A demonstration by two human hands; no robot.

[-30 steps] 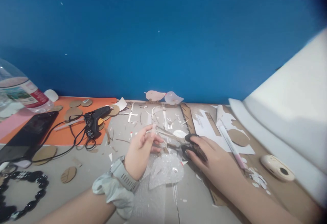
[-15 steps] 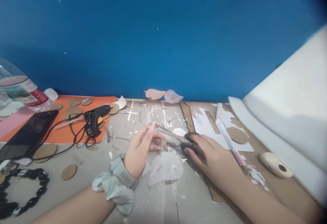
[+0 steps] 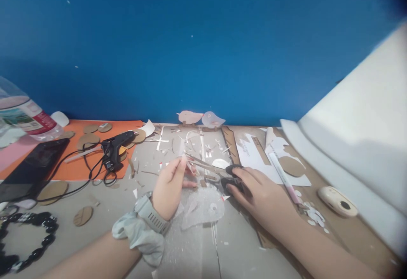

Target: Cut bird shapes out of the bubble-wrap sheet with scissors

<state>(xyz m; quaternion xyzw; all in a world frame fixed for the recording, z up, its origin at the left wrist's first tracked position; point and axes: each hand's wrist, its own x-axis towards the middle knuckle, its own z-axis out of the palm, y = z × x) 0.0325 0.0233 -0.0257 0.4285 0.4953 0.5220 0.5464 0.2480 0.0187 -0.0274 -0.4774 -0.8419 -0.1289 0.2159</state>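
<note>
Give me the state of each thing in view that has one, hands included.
left hand: pinching a small pale piece, blurred
right hand: gripping the scissors
scissors: tips near the left hand
translucent bird: eye and beak in place
pink bird, pale blue bird: upright
glue gun: lying on its side
phone: flat, dark
bottle: label on, cap out of view

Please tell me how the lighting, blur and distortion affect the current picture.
Head view: the white panel at right looks washed out above, with a soft grey shadow lower down; head view: the top right corner falls dark; head view: the blades of the scissors look soft; head view: the bottle leans at the left edge, probably from lens distortion.
</note>
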